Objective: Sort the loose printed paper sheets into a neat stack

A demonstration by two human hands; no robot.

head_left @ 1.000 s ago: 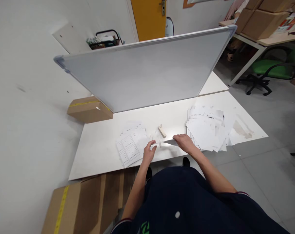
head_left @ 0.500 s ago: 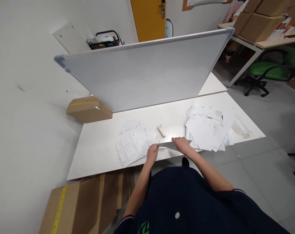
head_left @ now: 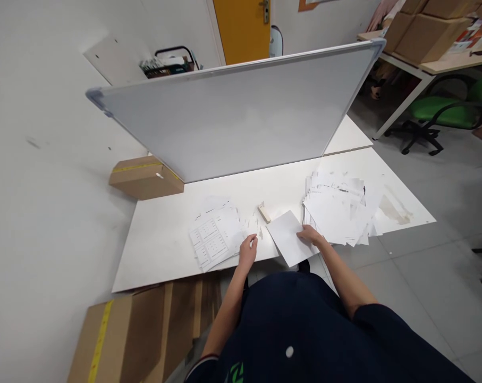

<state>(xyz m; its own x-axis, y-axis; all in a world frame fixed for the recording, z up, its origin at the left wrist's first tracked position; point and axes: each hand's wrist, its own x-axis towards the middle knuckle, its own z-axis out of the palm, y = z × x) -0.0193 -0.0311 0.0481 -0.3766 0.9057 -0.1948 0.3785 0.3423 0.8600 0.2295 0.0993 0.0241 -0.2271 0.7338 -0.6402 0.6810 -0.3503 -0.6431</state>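
Observation:
A blank white sheet (head_left: 289, 238) is in my right hand (head_left: 310, 234), gripped near its right side and held over the table's front edge. My left hand (head_left: 248, 249) is beside the printed sheets (head_left: 214, 242), its fingers curled close together; whether something small is between them is too small to tell. Those sheets show boxed diagrams and lie in a loose pile on the left. To the right, a larger messy pile of mostly blank papers (head_left: 336, 210) is spread out. Between the piles lies a small beige object (head_left: 263, 214).
A large whiteboard (head_left: 233, 117) stands along the back of the white table (head_left: 153, 239). Cardboard boxes sit at the table's left end (head_left: 145, 181) and below it (head_left: 117, 335). At the right are a green chair (head_left: 444, 110) and a desk with boxes (head_left: 428, 37).
My left hand has come off the sheet. The sheet, earlier seen nearly edge-on between both hands, now shows its face and has moved right with my right hand.

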